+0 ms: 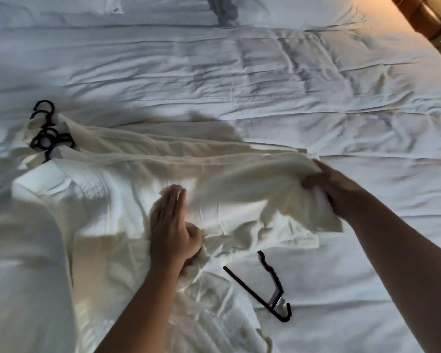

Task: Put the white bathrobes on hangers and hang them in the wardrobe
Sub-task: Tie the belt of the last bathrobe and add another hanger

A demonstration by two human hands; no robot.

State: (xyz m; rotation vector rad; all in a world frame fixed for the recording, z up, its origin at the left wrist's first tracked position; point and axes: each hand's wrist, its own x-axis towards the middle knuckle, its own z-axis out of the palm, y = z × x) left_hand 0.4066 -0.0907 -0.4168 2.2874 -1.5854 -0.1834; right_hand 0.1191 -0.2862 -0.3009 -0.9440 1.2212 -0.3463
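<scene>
Bathrobes (127, 159) lie in a soft white pile on the big bed (265, 85). The bed is the biggest thing, and its white cover is full of wrinkles. The pile is on the near left part of the bed and spreads from the left side to the middle. More white cloth runs down to the bottom edge of the view.

White pillows (290, 11) sit at the far end of the bed. A brown wooden thing (423, 19) shows in the top right corner in warm yellow light. It is too blurry to tell what it is.

The top bathrobe (239, 189) is partly lifted off the pile on its right side.

The right hand (334, 189) has its fingers and thumb curled around the edge of this robe and holds it up a little.

The left hand (175, 225) lies on the cloth in the middle. Its fingers are straight and pressed together, pointing away from the person. Its thumb is bent in next to a small bunch of cloth.

One black hanger (267, 289) lies on the bed near the person, between the two arms. Its top end goes under the robe's edge.

A bunch of black hooks (46, 131) pokes out at the far left end of the pile.
</scene>
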